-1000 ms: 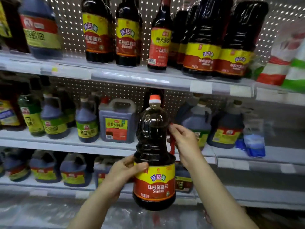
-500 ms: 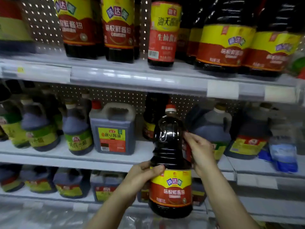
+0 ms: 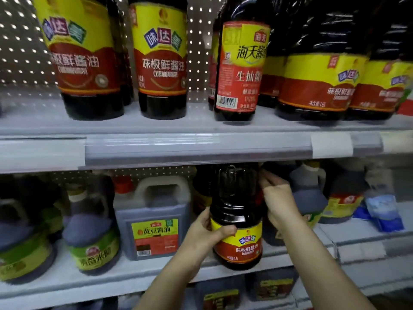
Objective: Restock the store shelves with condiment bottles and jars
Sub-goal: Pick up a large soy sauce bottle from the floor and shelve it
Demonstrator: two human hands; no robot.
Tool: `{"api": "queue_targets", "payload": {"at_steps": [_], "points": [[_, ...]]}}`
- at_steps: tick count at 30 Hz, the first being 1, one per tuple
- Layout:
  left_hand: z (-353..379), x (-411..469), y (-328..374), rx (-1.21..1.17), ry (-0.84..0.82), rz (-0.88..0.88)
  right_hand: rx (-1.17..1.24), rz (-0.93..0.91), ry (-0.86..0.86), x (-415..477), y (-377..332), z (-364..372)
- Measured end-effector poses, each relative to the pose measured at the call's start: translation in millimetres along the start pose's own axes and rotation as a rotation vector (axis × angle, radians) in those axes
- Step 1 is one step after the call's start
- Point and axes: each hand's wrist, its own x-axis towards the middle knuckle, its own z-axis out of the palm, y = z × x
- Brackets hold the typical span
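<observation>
I am holding a dark soy sauce bottle (image 3: pixel 237 211) upright in both hands at the front of the middle shelf (image 3: pixel 156 271). My left grip (image 3: pixel 207 233) is wrapping around the bottle's lower left side, with the thumb lying across the top edge of its yellow and red label. My right grip (image 3: pixel 279 204) is curling around the bottle's upper right side, where a bit of red handle is showing under my fingers. The cap is hiding behind the front rail of the upper shelf (image 3: pixel 196 148). The base is sitting level with the middle shelf's front edge, but I cannot tell whether it is touching the shelf or hanging just above it.

To the left of the bottle, a square grey jug (image 3: pixel 154 220) with a yellow and red label is standing on the same shelf, and further left a rounded jug with a green label (image 3: pixel 91 231). Just behind my right wrist a grey-shouldered jug (image 3: pixel 310 198) is standing, and a blue and white pouch (image 3: pixel 384 211) is lying near the right end.

On the upper shelf, matching soy sauce bottles (image 3: pixel 161 59) are lining up in front of the pegboard (image 3: pixel 22 41), with a slimmer red-labelled bottle (image 3: pixel 240 68) right above the one I am holding and wider bottles (image 3: pixel 317 70) to its right.
</observation>
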Motion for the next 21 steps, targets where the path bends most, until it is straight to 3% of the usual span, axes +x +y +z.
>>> {"api": "queue_targets", "payload": {"at_steps": [10,15,21], "points": [[-10.8,23.3,-28.5,-0.063,0.039,-0.044,0.005,0.039,-0.052,21.6,28.5,2.4],[-17.1,24.8,-25.0,0.004,-0.045,-0.033,0.058,0.041,-0.086,19.8,29.2,2.2],[-8.2,17.6,-28.0,0.115,0.002,0.042,-0.003,0.056,-0.174,7.7,34.7,-13.2]]}}
